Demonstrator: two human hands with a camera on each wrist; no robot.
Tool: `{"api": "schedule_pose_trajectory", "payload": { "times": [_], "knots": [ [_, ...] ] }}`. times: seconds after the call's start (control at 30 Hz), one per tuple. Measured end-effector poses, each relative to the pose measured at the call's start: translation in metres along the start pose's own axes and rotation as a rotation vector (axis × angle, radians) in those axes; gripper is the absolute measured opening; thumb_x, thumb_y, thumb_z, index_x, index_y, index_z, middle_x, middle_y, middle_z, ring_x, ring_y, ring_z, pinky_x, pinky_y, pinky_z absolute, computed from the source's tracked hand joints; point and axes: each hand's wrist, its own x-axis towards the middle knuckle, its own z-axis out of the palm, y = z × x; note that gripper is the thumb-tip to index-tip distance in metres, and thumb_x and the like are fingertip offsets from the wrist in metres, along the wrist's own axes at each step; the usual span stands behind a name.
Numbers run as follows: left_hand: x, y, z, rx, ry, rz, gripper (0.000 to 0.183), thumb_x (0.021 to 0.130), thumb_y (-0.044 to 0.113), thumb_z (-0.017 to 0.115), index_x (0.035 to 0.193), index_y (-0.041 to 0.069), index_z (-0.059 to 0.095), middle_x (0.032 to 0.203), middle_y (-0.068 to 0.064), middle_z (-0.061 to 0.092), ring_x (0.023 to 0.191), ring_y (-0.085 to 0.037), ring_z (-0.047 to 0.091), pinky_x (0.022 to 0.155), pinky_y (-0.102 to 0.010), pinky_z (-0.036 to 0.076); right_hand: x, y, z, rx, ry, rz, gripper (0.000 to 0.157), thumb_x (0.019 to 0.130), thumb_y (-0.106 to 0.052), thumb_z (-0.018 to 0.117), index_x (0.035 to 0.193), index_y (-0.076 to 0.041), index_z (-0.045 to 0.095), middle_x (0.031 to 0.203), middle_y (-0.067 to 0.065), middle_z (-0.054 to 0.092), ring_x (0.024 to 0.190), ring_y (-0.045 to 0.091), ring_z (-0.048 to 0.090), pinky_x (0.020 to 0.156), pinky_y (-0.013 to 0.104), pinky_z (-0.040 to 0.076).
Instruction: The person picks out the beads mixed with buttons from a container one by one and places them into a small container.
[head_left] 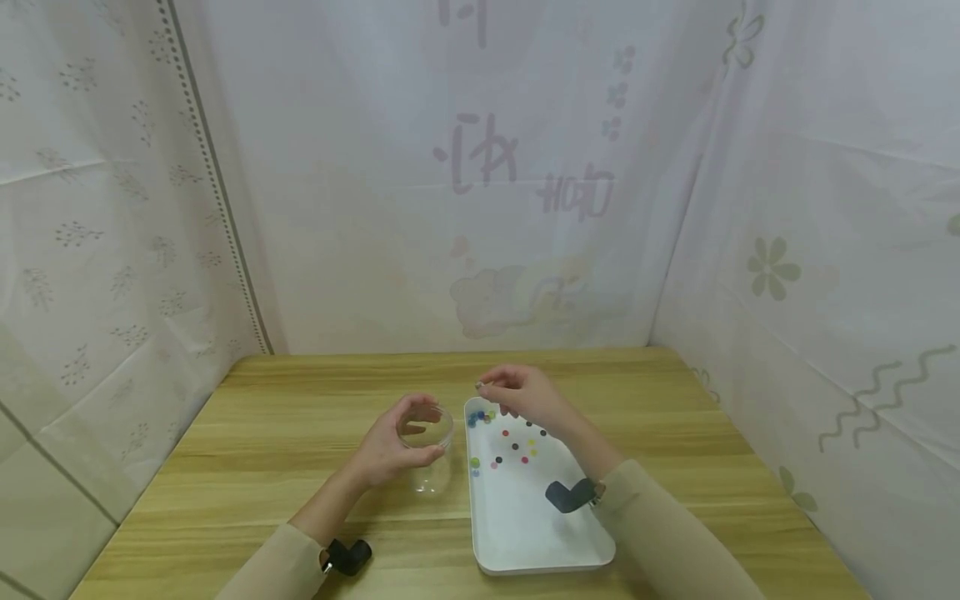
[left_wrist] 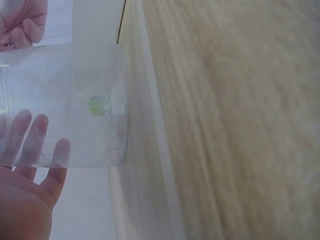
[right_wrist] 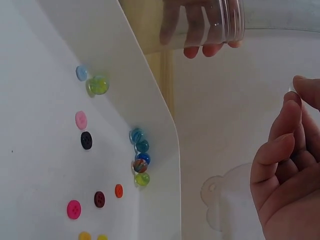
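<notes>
My left hand (head_left: 386, 446) grips a clear, open-topped jar (head_left: 431, 477) near its rim, thumb on the near side and fingers round the far side. The jar is upright, its base close to the tabletop. Inside it, low down, a clear yellow-green marble (left_wrist: 98, 105) shows. Above the far left corner of the white tray (head_left: 540, 533), my right hand (head_left: 534, 400) pinches a small, clear, round-looking marble (head_left: 479, 385) between thumb and fingertips, which mostly hide it. The jar's mouth is a little to the left of and nearer than this hand.
In the tray, several blue, green and mixed-colour marbles (right_wrist: 142, 146) line the left wall. Another green marble (right_wrist: 99, 85) lies beside a pale blue button (right_wrist: 81, 73). Pink, black (right_wrist: 86, 140), red and yellow buttons are scattered around. Patterned curtains (head_left: 555, 167) enclose the wooden table (head_left: 300, 408).
</notes>
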Motion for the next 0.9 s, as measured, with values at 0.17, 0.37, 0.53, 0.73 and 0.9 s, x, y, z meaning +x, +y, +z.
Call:
{"api": "schedule_pose_trajectory", "payload": {
  "times": [0.17, 0.37, 0.53, 0.73, 0.9],
  "knots": [
    [0.0, 0.001, 0.001, -0.009, -0.001, 0.004, 0.069, 0.092, 0.018, 0.088, 0.15, 0.006, 0.052, 0.145, -0.018, 0.067, 0.137, -0.04, 0.063, 0.112, -0.062, 0.053, -0.001, -0.015, 0.003, -0.002, -0.017, 0.012, 0.03, 0.102, -0.036, 0.079, 0.127, -0.02, 0.078, 0.09, 0.001, 0.072, 0.072, 0.021, 0.06, 0.059, 0.025, 0.047],
    [-0.001, -0.001, 0.001, -0.009, -0.005, 0.011, 0.069, 0.092, 0.018, 0.087, 0.15, 0.005, 0.052, 0.145, -0.017, 0.067, 0.137, -0.04, 0.063, 0.112, -0.062, 0.054, 0.001, -0.03, 0.01, 0.002, -0.045, -0.003, 0.031, 0.101, -0.037, 0.079, 0.127, -0.02, 0.078, 0.096, 0.0, 0.075, 0.072, 0.018, 0.06, 0.062, 0.027, 0.05],
    [-0.001, -0.001, 0.001, -0.014, -0.01, 0.014, 0.069, 0.093, 0.018, 0.087, 0.151, 0.005, 0.052, 0.145, -0.018, 0.067, 0.137, -0.041, 0.063, 0.112, -0.063, 0.053, 0.003, -0.039, 0.017, 0.011, -0.068, -0.041, 0.028, 0.102, -0.035, 0.079, 0.125, -0.02, 0.079, 0.098, 0.001, 0.076, 0.074, 0.018, 0.063, 0.067, 0.03, 0.055],
    [-0.001, -0.001, 0.0, -0.026, -0.019, 0.029, 0.069, 0.093, 0.017, 0.086, 0.151, 0.003, 0.05, 0.145, -0.021, 0.066, 0.138, -0.048, 0.06, 0.112, -0.065, 0.053, 0.006, -0.045, 0.029, 0.055, -0.116, -0.071, 0.025, 0.101, -0.033, 0.08, 0.122, -0.019, 0.079, 0.094, 0.01, 0.074, 0.067, 0.016, 0.058, 0.058, 0.027, 0.047],
    [-0.002, 0.0, -0.001, -0.027, -0.021, 0.03, 0.069, 0.094, 0.017, 0.085, 0.152, 0.007, 0.051, 0.146, -0.022, 0.065, 0.139, -0.05, 0.059, 0.112, -0.065, 0.053, 0.008, -0.05, 0.038, 0.042, -0.149, -0.093, 0.023, 0.101, -0.033, 0.08, 0.12, -0.02, 0.079, 0.099, 0.021, 0.074, 0.067, 0.015, 0.059, 0.057, 0.026, 0.046]
  ]
}}
